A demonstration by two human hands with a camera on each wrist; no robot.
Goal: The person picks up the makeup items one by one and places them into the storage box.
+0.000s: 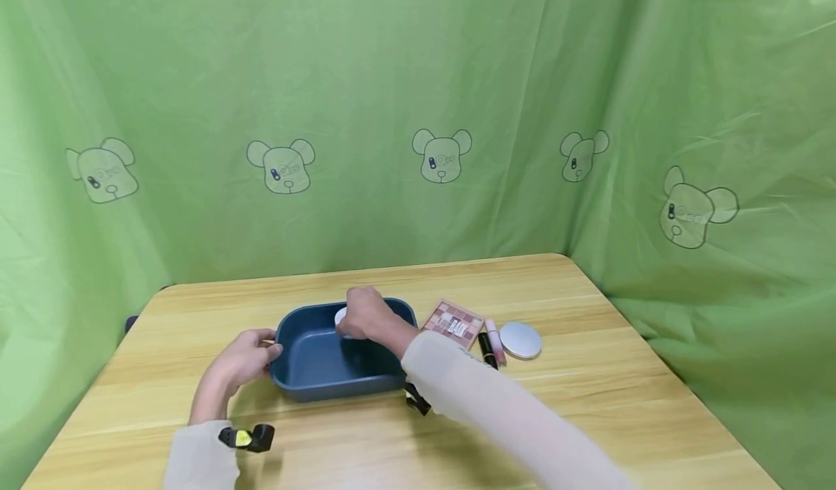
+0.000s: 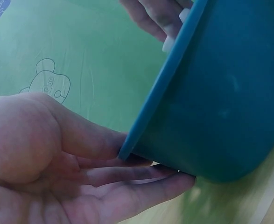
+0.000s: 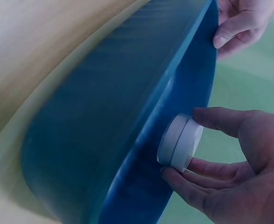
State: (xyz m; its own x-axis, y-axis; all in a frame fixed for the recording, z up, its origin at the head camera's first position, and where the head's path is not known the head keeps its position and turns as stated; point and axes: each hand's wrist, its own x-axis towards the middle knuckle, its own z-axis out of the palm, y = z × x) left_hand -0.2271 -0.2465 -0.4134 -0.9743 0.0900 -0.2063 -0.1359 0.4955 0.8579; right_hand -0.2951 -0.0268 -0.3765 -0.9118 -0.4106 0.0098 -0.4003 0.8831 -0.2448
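A dark blue rectangular basin (image 1: 342, 388) with rounded corners stands on the table. My left hand (image 1: 243, 361) holds its left end, the thumb over the rim and the other fingers against the outer wall (image 2: 211, 107). Inside the basin, toward its back, my right hand (image 1: 367, 313) grips a small white round cream jar (image 3: 179, 142). In the right wrist view the thumb is on one side of the jar and the fingers on the other, with a seam running around it. From the head view the hand hides most of the jar.
Right of the basin lie a pink makeup palette (image 1: 452, 321), a black tube (image 1: 487, 350), a pink lip gloss tube (image 1: 496, 343) and a round silver compact (image 1: 520, 340). The wood-grain table (image 1: 588, 403) meets green curtains (image 1: 366, 214) at the back and sides.
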